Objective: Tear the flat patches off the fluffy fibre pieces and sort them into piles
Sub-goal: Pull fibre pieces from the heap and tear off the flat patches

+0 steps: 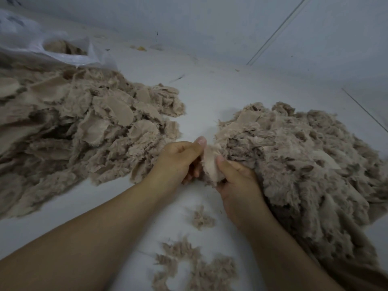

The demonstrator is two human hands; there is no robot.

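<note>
A white plastic bag [42, 42] lies far left on the pale floor [220, 85].

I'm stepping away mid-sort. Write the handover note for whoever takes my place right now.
Left hand and right hand: both pinch one fibre piece between them, its flat patch not yet torn off.
Big pile with many flat patches showing lies to the left; fluffy pile to the right, against the right hand.
Loose tufts lie near the forearms.
Left: finish this tear, sort both parts, carry on.

Beige-brown fibre piles [88, 131] lie on a plain pale-grey floor [220, 91].
</note>
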